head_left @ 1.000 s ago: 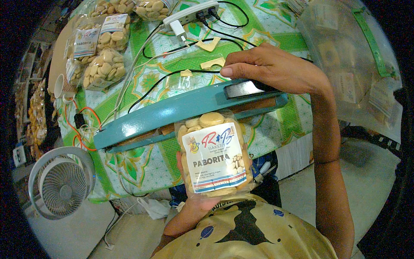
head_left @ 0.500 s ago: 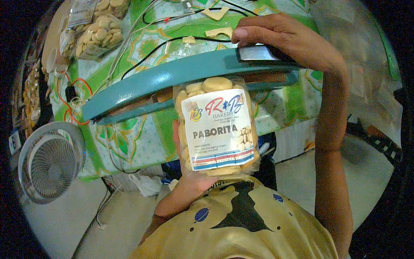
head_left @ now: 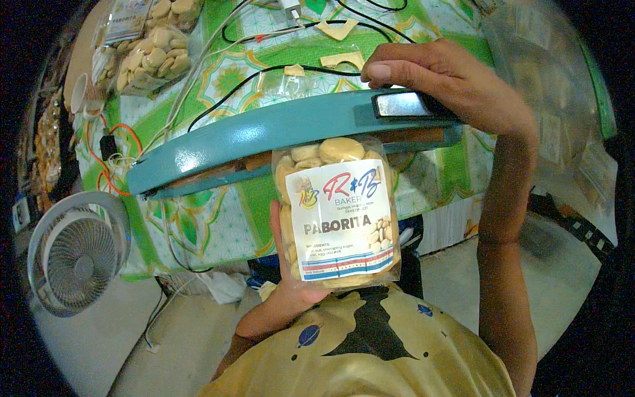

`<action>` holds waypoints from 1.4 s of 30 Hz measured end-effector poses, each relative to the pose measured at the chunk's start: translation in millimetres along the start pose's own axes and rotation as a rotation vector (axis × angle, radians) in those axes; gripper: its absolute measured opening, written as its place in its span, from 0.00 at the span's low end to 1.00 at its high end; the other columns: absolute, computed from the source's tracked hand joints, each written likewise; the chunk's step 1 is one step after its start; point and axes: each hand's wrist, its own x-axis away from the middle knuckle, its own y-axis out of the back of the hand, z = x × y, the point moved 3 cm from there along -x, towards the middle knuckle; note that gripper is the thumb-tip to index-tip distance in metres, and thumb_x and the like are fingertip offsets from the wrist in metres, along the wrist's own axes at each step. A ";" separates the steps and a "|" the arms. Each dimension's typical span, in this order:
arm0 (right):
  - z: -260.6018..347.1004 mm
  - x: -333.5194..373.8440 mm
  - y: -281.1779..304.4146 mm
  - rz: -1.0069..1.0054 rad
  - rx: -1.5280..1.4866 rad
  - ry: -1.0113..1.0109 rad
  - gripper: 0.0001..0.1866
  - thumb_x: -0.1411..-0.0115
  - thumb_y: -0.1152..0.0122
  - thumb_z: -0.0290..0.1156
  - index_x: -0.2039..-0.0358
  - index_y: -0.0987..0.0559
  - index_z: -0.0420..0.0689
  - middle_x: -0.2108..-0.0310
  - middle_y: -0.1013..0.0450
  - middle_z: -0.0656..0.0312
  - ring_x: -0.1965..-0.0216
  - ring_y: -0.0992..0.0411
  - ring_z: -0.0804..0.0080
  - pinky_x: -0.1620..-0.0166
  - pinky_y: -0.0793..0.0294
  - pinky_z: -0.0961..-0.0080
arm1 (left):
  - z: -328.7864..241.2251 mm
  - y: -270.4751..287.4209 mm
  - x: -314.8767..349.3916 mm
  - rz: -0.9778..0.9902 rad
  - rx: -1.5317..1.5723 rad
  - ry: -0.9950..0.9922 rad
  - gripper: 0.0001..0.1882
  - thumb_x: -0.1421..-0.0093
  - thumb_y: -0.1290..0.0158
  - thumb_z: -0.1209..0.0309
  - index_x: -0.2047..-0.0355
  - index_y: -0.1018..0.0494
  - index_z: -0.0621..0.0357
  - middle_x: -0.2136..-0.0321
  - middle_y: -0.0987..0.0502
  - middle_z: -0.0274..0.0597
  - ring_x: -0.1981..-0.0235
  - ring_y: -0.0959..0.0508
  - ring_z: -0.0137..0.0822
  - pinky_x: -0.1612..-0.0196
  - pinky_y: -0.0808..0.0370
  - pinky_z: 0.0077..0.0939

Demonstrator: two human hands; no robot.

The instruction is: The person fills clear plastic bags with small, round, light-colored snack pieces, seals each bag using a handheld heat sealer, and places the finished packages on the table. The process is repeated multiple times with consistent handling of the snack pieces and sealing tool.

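We hold a clear bag of biscuits (head_left: 340, 218) upright in our left hand (head_left: 291, 278), fingers wrapped around its back and left side, its top edge tucked under the teal arm of a heat sealer (head_left: 264, 135). Our right hand (head_left: 443, 83) lies over the sealer's right end, fingers curled down across the black handle plate, thumb at the far edge, pressing on the arm. The bag has a white label with red and blue print on its front and pale oval biscuits showing above and beside it. The sealer sits at the near edge of a table (head_left: 278, 53) covered with a green and white patterned cloth that hangs down over the front. Black and white cables (head_left: 225, 92) trail across the cloth, with small beige scraps (head_left: 337, 28) lying among them. At the far left of the table lie more filled biscuit bags (head_left: 155, 56). To the right, hazy clear plastic packs (head_left: 549, 79) cover that side. Below the table's left corner a white fan (head_left: 76, 255) stands on a grey concrete floor (head_left: 119, 337), with thin cords running past it. Our yellow shirt (head_left: 370, 351) fills the bottom of the view.
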 end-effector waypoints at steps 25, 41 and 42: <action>115.1 64.6 -41.7 -0.717 0.539 0.641 0.08 0.52 0.32 0.22 0.70 0.20 0.40 0.62 0.22 0.57 0.57 0.24 0.62 0.53 0.26 0.68 | -7.7 18.2 3.9 0.321 -0.366 -0.083 0.47 0.43 0.55 0.32 0.32 0.46 0.49 0.36 0.39 0.50 0.38 0.35 0.53 0.36 0.39 0.58; 122.5 59.5 -97.2 -0.497 0.251 0.499 0.11 0.52 0.34 0.27 0.68 0.25 0.44 0.67 0.29 0.59 0.60 0.31 0.55 0.55 0.34 0.60 | -70.5 24.8 12.9 0.674 -0.994 -0.261 0.62 0.59 0.33 0.40 0.33 0.51 0.63 0.37 0.38 0.51 0.36 0.36 0.44 0.34 0.42 0.42; 121.0 57.9 -104.7 -0.509 0.283 0.525 0.11 0.53 0.36 0.27 0.67 0.26 0.43 0.68 0.30 0.57 0.62 0.32 0.54 0.56 0.35 0.58 | -73.6 19.7 18.2 0.610 -0.957 -0.228 0.67 0.67 0.29 0.45 0.33 0.51 0.64 0.37 0.37 0.49 0.36 0.37 0.43 0.34 0.44 0.39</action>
